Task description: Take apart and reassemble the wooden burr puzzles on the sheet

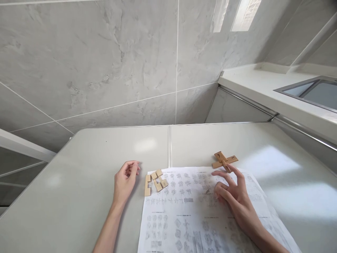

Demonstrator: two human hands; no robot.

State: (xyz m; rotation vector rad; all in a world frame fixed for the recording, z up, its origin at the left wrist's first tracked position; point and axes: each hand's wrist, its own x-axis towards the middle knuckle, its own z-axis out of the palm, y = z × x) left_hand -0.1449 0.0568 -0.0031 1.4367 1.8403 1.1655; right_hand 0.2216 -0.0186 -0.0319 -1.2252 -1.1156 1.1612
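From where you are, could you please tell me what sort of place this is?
Probably a kitchen or utility room: there is a white counter with what looks like a sink, grey wall tiles and a table.

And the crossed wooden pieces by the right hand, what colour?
Crossed wooden pieces: warm brown, with dark markings; best seen in the head view.

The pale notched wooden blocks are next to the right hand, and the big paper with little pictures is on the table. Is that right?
Not quite: the pale notched wooden blocks are next to the left hand, not the right hand, as the head view shows. The big paper with little pictures is on the table.
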